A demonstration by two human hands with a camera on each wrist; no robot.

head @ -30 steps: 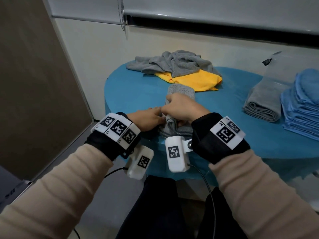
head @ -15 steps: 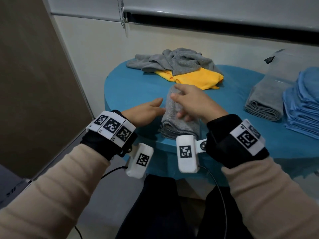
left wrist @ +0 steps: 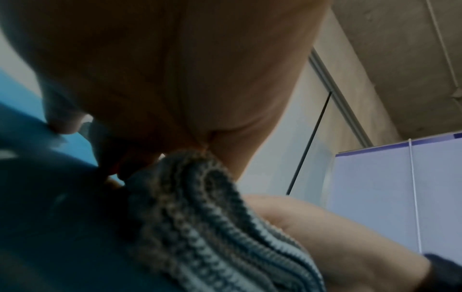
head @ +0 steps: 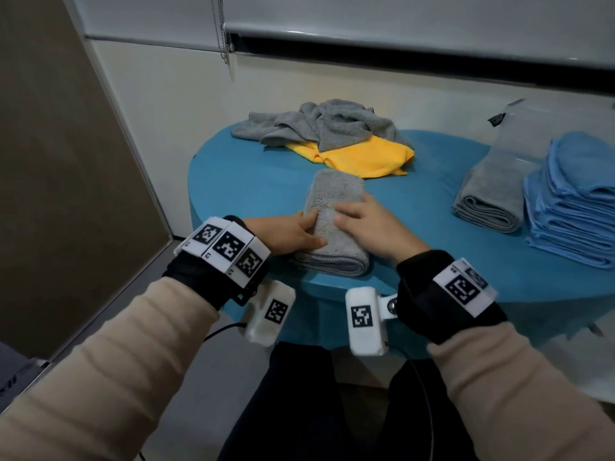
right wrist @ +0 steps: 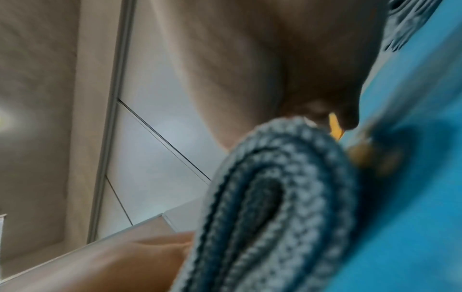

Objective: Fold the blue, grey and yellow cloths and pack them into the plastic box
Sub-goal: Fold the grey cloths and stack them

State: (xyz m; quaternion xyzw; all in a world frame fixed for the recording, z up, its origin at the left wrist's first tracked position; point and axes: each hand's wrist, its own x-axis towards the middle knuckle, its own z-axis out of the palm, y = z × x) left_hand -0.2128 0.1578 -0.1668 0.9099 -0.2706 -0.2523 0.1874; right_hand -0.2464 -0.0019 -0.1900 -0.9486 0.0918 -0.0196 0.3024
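A folded grey cloth (head: 332,201) lies near the front edge of the blue table (head: 253,181). My left hand (head: 299,231) lies along its left side, fingers and thumb laid on the top. My right hand (head: 362,217) rests flat on the cloth's right half. The left wrist view shows the cloth's stacked edges (left wrist: 212,227) under my palm. In the right wrist view its rolled fold (right wrist: 275,197) fills the frame. Crumpled grey cloths (head: 326,124) lie over a yellow cloth (head: 362,154) at the back. The clear plastic box (head: 532,128) stands at the far right.
Another folded grey cloth (head: 489,194) lies in front of the box. A stack of blue cloths (head: 575,201) sits at the right edge. A wall and window blind close off the far side. The table's left edge drops to the floor.
My right hand, raised over the cloth half a second ago, has come down flat on it. My left hand has slid onto the cloth's left side. The cloth now lies flat.
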